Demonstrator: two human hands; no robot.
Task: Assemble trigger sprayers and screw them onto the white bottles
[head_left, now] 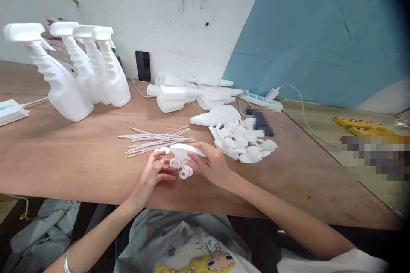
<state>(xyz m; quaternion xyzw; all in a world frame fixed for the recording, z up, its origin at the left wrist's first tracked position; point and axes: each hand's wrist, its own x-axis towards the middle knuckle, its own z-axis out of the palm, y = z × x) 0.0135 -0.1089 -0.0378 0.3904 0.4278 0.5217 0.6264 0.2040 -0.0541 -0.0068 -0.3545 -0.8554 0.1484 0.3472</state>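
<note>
My right hand (214, 164) grips a white spray trigger head (184, 151) over the front middle of the table. Close by on its left, my left hand (153, 175) has its fingers apart and slightly curled, with no object visibly gripped. Several small white ring washers (185, 172) lie just under the trigger head, and more washers (164, 150) are at the left fingertips. Behind the hands rests a loose bundle of thin white dip tubes (153, 140). A pile of white trigger heads (240, 143) lies to the right of my right hand.
Several white spray bottles (112, 76) with heads fitted stand at the back left. White bottles without heads (179, 94) lie along the wall near a phone (143, 66). A power strip (262, 101) and cable are at the back right. More bottles (48, 226) sit below the table's left edge.
</note>
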